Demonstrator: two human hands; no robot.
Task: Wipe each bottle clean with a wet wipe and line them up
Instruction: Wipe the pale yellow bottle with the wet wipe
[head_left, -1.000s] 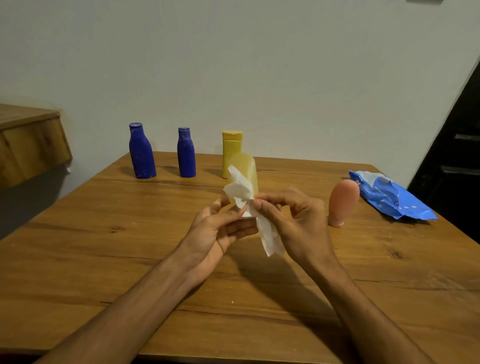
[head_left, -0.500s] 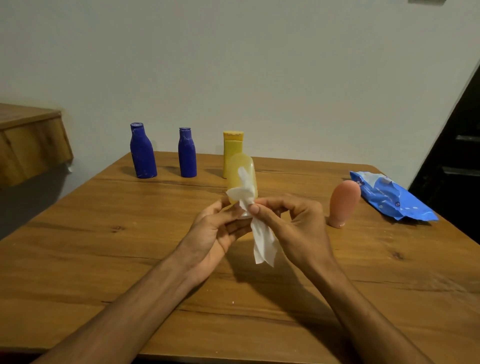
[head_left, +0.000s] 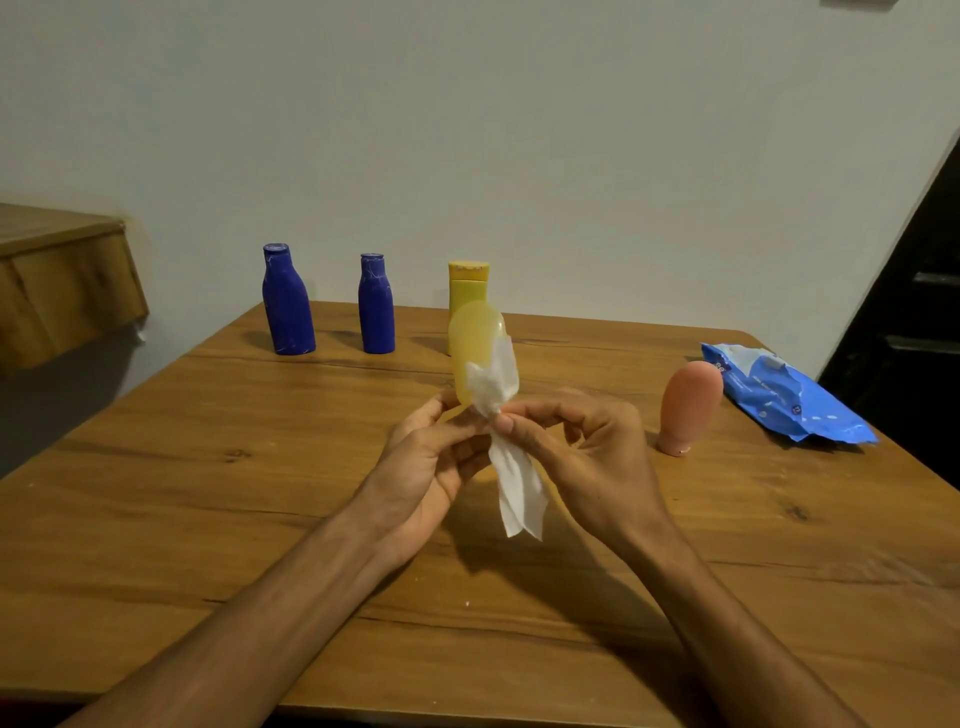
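My left hand (head_left: 423, 460) grips the lower end of a pale yellow rounded bottle (head_left: 474, 347) and holds it upright above the table. My right hand (head_left: 582, 447) pinches a white wet wipe (head_left: 498, 384) against the bottle's lower side; the wipe's loose tail hangs down between my hands. At the far edge stand two dark blue bottles (head_left: 287, 302) (head_left: 375, 305) and a yellow flip-cap bottle (head_left: 467, 283) in a row. A peach rounded bottle (head_left: 688, 408) stands cap-down at the right.
A blue wet-wipe pack (head_left: 784, 397) lies at the table's right edge. The wooden table (head_left: 208, 493) stands against a pale wall. A wooden shelf (head_left: 62, 280) juts out at the left; a dark doorway is at the right.
The wipe has slid lower and to the right side of the yellow bottle, and its top is more bunched. Both hands stayed in nearly the same place.
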